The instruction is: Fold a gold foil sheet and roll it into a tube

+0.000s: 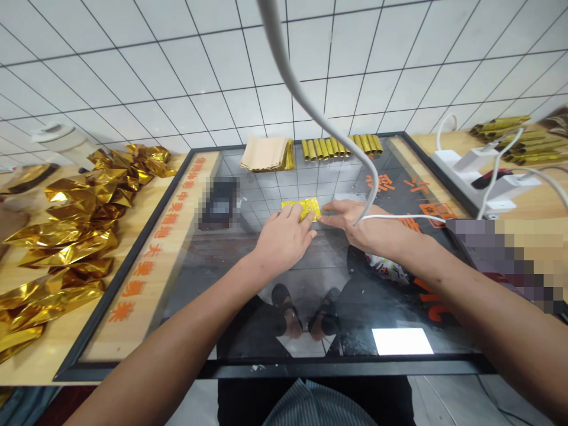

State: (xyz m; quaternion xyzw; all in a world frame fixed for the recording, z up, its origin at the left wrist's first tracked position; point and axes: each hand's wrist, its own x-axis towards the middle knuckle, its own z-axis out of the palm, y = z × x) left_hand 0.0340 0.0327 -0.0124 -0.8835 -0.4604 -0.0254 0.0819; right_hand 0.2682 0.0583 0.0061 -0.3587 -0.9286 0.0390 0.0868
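A small sheet of gold foil paper (305, 207) lies flat on the glass tabletop (248, 272) in the middle of the view. My left hand (284, 239) rests on its near left part, fingers curled and pressing down on it. My right hand (359, 225) comes in from the right, its fingertips pinched on the sheet's right edge. Both hands touch the same sheet. Behind it stand a row of folded gold pieces (341, 146) and a stack of tan paper (265, 154).
A heap of crumpled gold foil shapes (75, 219) covers the wooden surface at left. A white cable (310, 112) hangs from above across the middle. A white power strip (479, 171) and more gold pieces (515, 139) lie at right. A black frame (266, 370) borders the glass.
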